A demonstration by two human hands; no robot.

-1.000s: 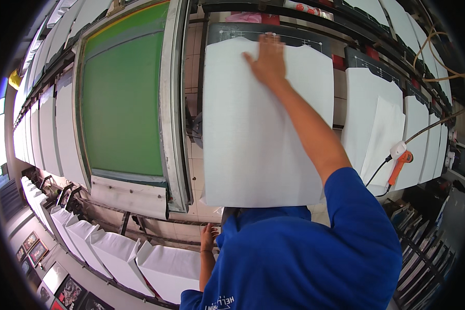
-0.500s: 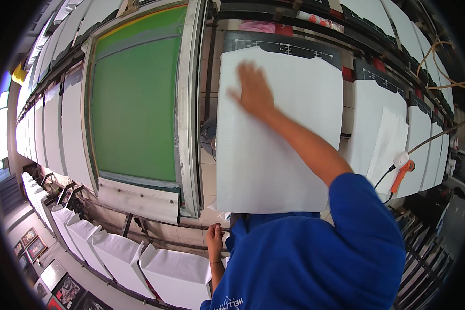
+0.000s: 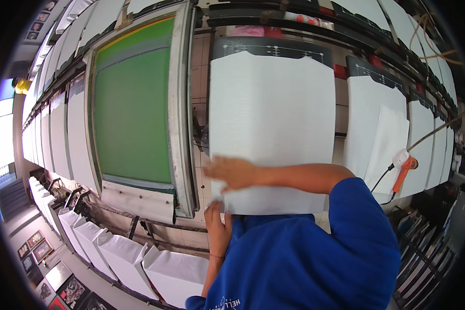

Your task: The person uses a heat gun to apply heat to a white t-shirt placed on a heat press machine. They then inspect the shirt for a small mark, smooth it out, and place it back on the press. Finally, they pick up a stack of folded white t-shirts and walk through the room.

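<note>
A white cut fabric piece [image 3: 274,113] lies flat on a dark board [image 3: 274,47], whose marked far end shows beyond the cloth. My right hand [image 3: 231,173], slightly blurred, reaches across the near part of the cloth, palm down and fingers spread past its left edge. It is open and holds nothing. At the near left corner, my left hand [image 3: 219,225] has its fingers bent around the cloth's edge in what looks like a pinch. The fingertips there are partly blurred.
Left of the board stands a framed green printing screen [image 3: 134,103]. Another cloth-covered board [image 3: 372,124] is to the right, with an orange heat gun [image 3: 404,173] and its cable over it. More white-covered boards [image 3: 173,271] line the lower left.
My right hand has swept from the far left of the cloth down toward its near left edge. My left hand has risen to the near left corner. The view has shifted slightly.
</note>
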